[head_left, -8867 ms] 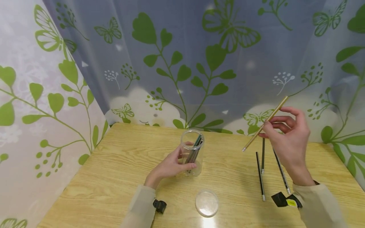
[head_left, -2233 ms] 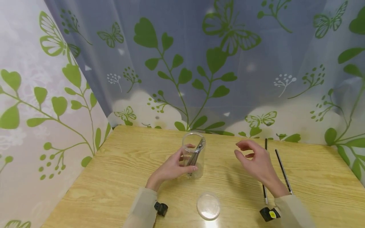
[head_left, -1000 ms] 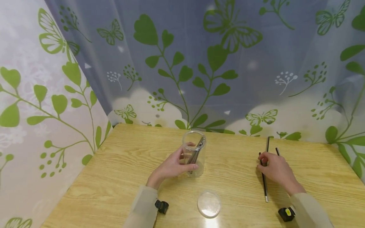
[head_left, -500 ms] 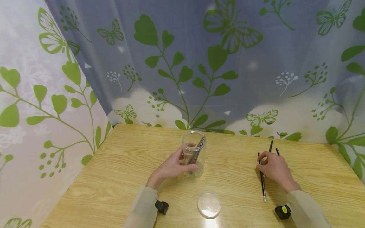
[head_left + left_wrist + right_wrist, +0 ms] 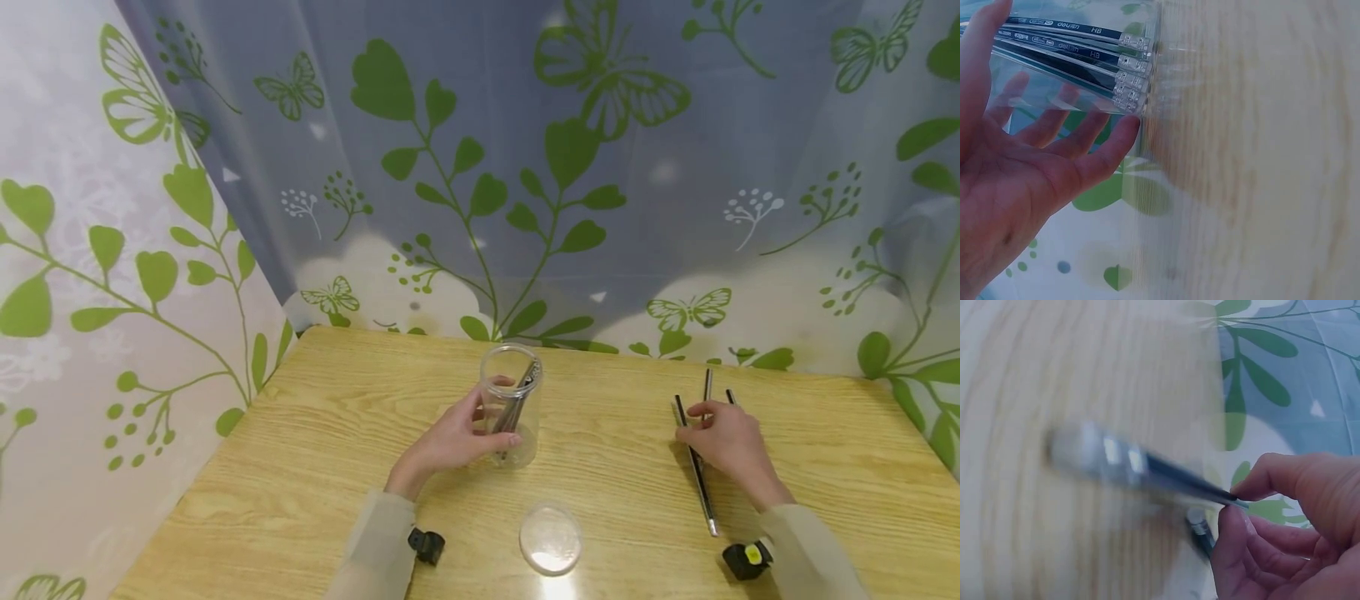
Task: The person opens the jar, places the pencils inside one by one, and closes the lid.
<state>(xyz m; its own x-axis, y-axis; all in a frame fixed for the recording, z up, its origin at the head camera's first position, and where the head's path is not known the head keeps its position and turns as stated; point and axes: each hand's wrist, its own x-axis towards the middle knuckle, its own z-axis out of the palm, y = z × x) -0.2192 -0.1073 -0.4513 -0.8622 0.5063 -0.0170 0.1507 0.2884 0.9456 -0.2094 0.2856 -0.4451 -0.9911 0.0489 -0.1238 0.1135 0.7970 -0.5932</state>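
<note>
My left hand (image 5: 450,437) is wrapped around an upright clear jar (image 5: 527,437) on the table. Several dark pencils (image 5: 513,410) lean inside it; the left wrist view shows pencils (image 5: 1072,45) with HB lettering and metal ends against the jar wall. At the right, the thumb and forefinger of my right hand (image 5: 729,442) pinch a dark pencil (image 5: 702,493), its eraser end towards me. In the right wrist view this pencil (image 5: 1166,474) is blurred and appears raised off the wood. Two other dark pencils, one farther back (image 5: 708,383) and one farther right (image 5: 731,397), are partly hidden by that hand.
A round clear lid (image 5: 551,538) lies on the wooden table (image 5: 337,400) in front of the jar. A patterned curtain (image 5: 480,208) hangs along the back edge, and another printed sheet (image 5: 112,275) is at the left.
The gold pencil has left my right hand since the oldest frame. That hand, empty 2.2 s ago, moved right and took a dark pencil, whose eraser end has since swung right. My left hand stays put.
</note>
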